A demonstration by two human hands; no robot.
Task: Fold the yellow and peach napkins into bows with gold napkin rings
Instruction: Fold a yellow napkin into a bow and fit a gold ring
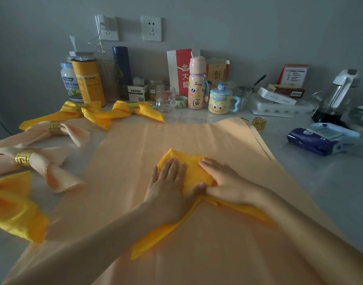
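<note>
A yellow napkin point(194, 173), partly folded, lies on top of a large peach napkin point(135, 153) spread flat over the table. My left hand point(168, 182) presses flat on its left part. My right hand point(221, 179) presses flat on its right part, thumbs nearly touching. A loose gold napkin ring point(259, 123) stands beyond the peach napkin's far right corner. Finished bows with gold rings lie at the left: two yellow ones point(94, 112) at the back, two peach ones point(32, 159) nearer, and another yellow one point(14, 206) at the near left.
Along the wall stand jars, a blue flask point(122, 66), a glass mug point(165, 98), a pink bottle point(197, 83), a cartoon cup point(219, 101) and boxes. A tissue pack point(320, 140) and a blender point(336, 95) sit at the right.
</note>
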